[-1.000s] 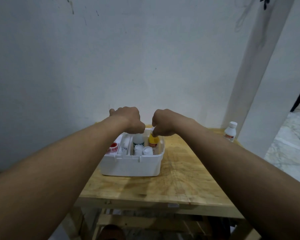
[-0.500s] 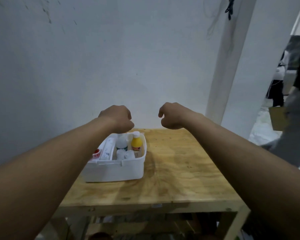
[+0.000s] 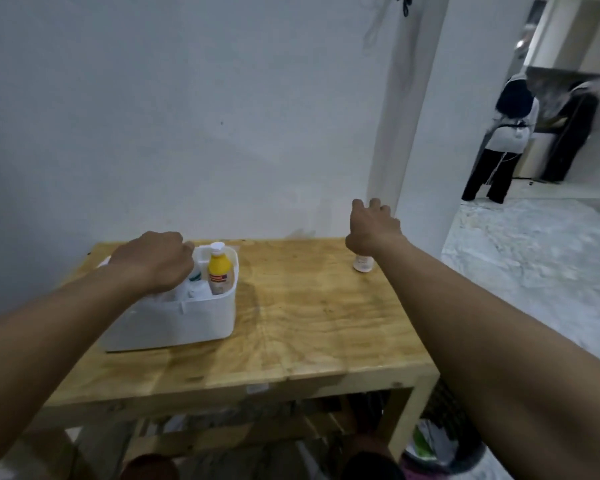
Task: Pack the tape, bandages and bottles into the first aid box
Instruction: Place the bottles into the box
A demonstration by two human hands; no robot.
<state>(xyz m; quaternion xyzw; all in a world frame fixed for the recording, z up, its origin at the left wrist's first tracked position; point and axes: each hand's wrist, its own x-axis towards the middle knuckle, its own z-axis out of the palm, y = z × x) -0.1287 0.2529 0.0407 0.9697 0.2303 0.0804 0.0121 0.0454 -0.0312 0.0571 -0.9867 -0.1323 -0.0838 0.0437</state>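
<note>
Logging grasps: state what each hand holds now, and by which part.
Right hand reaches over the white bottle on the table; no closed grip shows. Left hand is fisted over the first aid box; its hold cannot be told.

We see a pale wooden table [image 3: 309, 327] pushed against a white wall [image 3: 187, 116], with a lower shelf [image 3: 243, 431] under its front edge. Past the table's right edge a marble floor [image 3: 534, 271] runs to a doorway, where a person in black and white [image 3: 506, 133] stands.
</note>
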